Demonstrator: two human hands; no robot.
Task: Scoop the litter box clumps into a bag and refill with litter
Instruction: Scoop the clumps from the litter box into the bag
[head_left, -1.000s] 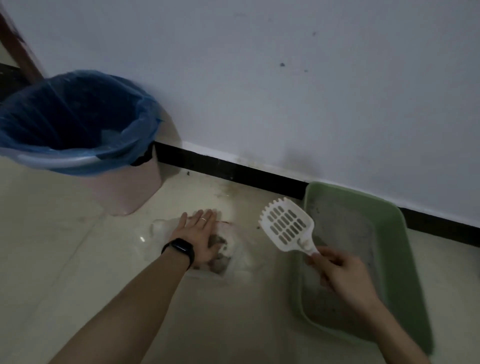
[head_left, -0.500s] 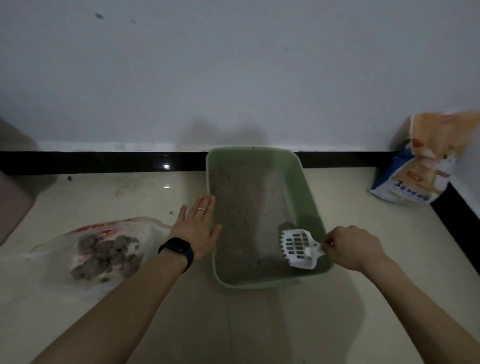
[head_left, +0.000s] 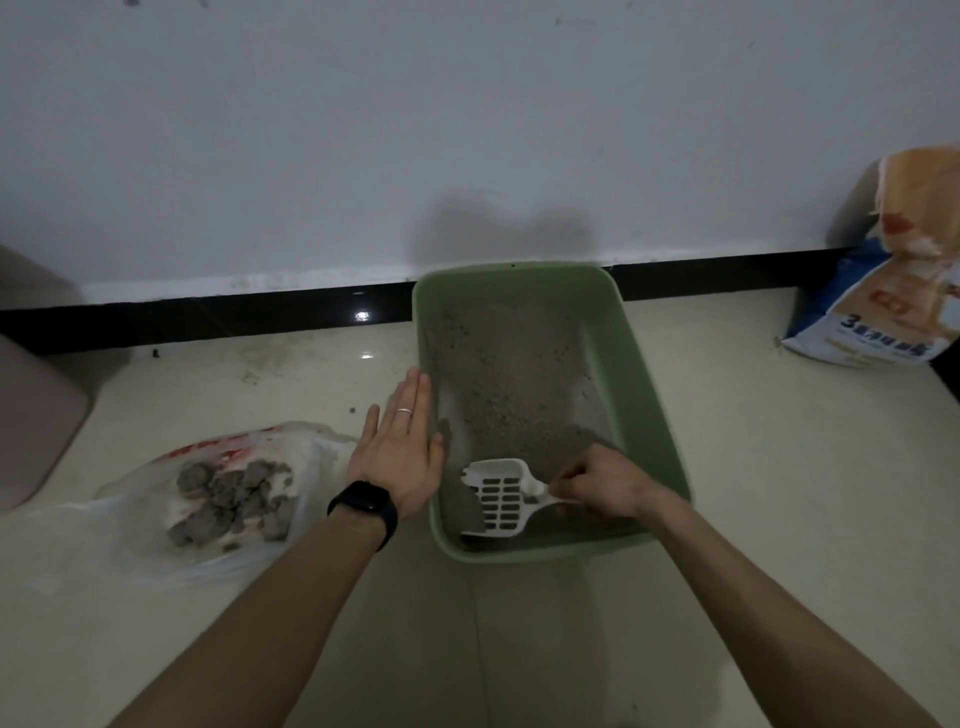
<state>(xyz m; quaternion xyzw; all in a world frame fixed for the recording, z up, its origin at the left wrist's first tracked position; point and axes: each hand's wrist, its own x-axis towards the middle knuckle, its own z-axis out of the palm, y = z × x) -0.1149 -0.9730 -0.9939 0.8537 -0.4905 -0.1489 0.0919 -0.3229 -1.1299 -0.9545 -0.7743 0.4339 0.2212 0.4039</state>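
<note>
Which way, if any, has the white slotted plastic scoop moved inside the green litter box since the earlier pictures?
Yes. The white slotted plastic scoop, gripped by the right hand, slid across the green litter box from right wall toward left wall.

The rectangular plastic litter box (head_left: 639, 384) is pale green, its granular litter (head_left: 509, 384) speckled grey. The slotted plastic scoop (head_left: 501, 506) is white, with slots in even rows. The thin plastic bag (head_left: 130, 551) is clear with red print, its lumpy clumps (head_left: 234, 499) grey. The tall litter sack (head_left: 883, 312) shows white, blue and orange; the wrist band (head_left: 363, 508) is black.
</note>
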